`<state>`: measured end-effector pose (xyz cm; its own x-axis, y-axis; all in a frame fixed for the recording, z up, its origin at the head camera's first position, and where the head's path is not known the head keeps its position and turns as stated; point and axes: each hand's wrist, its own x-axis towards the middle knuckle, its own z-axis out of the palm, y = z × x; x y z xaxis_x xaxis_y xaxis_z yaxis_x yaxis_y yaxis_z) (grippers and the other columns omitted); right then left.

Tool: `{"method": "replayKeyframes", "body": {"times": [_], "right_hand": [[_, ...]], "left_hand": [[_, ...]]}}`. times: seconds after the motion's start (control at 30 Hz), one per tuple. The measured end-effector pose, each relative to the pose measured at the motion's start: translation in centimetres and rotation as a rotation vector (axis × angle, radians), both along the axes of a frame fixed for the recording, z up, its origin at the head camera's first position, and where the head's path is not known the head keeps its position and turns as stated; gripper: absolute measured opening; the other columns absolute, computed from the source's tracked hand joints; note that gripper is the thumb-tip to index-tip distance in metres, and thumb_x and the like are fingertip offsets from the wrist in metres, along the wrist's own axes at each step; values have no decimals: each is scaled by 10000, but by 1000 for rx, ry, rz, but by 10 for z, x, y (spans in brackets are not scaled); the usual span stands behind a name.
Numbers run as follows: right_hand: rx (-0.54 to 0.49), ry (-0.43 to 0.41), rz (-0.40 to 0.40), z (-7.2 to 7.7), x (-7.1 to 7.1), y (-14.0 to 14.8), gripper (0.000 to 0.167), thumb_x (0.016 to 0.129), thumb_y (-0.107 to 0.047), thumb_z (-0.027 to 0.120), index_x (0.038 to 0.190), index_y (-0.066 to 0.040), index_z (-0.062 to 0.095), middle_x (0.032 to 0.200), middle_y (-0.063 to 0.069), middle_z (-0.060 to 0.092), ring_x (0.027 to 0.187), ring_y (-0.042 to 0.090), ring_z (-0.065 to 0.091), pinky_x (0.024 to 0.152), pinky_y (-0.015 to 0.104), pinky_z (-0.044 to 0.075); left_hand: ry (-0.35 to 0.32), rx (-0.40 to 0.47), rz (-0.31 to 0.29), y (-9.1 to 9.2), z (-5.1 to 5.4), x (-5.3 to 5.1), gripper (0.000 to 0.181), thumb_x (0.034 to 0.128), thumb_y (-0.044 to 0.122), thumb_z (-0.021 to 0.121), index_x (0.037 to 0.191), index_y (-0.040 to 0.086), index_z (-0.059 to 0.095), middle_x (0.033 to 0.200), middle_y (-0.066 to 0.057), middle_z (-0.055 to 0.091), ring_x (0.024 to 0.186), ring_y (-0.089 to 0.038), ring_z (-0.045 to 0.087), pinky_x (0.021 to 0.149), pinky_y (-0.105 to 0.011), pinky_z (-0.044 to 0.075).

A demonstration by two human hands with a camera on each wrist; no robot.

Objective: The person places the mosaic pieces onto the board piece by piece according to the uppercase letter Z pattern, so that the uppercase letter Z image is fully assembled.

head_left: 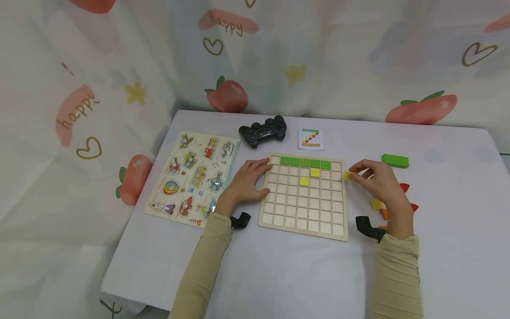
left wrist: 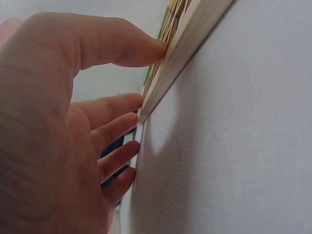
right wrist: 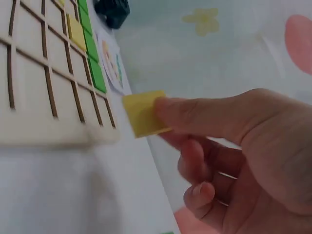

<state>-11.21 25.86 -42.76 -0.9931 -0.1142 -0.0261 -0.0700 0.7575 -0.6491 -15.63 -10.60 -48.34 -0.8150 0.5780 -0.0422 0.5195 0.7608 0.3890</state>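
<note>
A wooden grid board [head_left: 300, 212] lies on the white table, with a row of green square tiles [head_left: 304, 163] along its top and two yellow tiles [head_left: 304, 181] set below them. My left hand [head_left: 245, 181] touches the board's left edge; in the left wrist view its thumb and fingertips meet the wooden rim, fingers fairly straight. Just off the board's right edge, my right hand [head_left: 376, 179] pinches a yellow square tile [right wrist: 141, 113] between thumb and index finger. The tile is held above the table, apart from the board.
Near my right wrist lie loose yellow [head_left: 376, 204], red and orange pieces, partly hidden by the arm. A green block [head_left: 395, 161] sits behind them. Beyond the board are a pattern card [head_left: 311, 139] and a black game controller [head_left: 263, 131]. A picture puzzle board [head_left: 179, 173] lies at left.
</note>
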Motion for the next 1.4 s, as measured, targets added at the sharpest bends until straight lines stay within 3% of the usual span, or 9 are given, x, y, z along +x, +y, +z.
{"method": "replayKeyframes", "body": {"times": [0.13,0.23,0.33,0.43,0.57,0.93,1.13,1.3,1.4], "right_hand": [[-176,38,98,-11,-6,-45,179,915,-92,689,1049,27,702,983,169,690,818,254,611,635,171,473],[-237,-6,206,-20,-8,-83,150,907,-60,687,1027,27,714,958,155,703,817,255,644,676,245,514],[-205,-33,257,-26,-6,-109,101,897,-69,700,972,-10,734,900,102,707,795,227,642,701,320,517],[-126,-54,251,-27,-3,-121,69,882,-88,714,933,-49,740,859,54,697,772,194,633,702,364,514],[-41,-65,240,-25,-1,-120,74,866,-114,723,930,-79,736,863,31,695,774,174,635,701,379,512],[22,-17,266,-26,-3,-117,75,864,-88,706,906,-68,765,859,35,630,720,172,549,635,331,458],[107,15,241,-14,3,-120,110,878,-112,693,945,-60,763,871,40,651,736,183,586,633,356,488],[110,41,170,4,13,-93,189,886,-107,689,1049,-18,726,966,101,681,797,232,624,644,381,495],[133,-2,118,8,19,-62,234,891,-103,684,1098,5,704,990,133,661,839,270,613,652,372,490]], "left_hand": [[-1,-5,9,-5,-3,3,791,799,436,645,1509,176,416,1591,9,302,1385,-211,310,1148,-372,258],[-2,-3,19,-9,-4,5,790,794,435,641,1508,180,419,1590,17,303,1381,-204,312,1142,-372,267],[-3,17,18,-9,-4,7,781,802,437,631,1509,183,418,1591,24,298,1381,-196,307,1143,-372,264],[-7,19,14,-7,-2,6,775,813,444,618,1514,190,408,1595,31,287,1388,-188,296,1149,-362,250],[-18,4,12,-3,0,5,779,818,445,614,1522,193,394,1601,33,273,1399,-183,282,1157,-356,233],[-15,18,-1,2,5,3,776,815,433,613,1518,178,402,1599,14,281,1397,-196,287,1156,-372,239],[-18,10,-2,5,3,1,773,823,440,615,1522,192,395,1604,27,270,1409,-198,280,1161,-371,232],[-17,-3,2,4,1,1,778,820,441,613,1523,193,392,1604,27,269,1402,-204,283,1153,-378,247],[-15,-4,11,2,1,1,774,816,432,615,1519,187,401,1601,24,277,1399,-204,285,1152,-374,246]]}}
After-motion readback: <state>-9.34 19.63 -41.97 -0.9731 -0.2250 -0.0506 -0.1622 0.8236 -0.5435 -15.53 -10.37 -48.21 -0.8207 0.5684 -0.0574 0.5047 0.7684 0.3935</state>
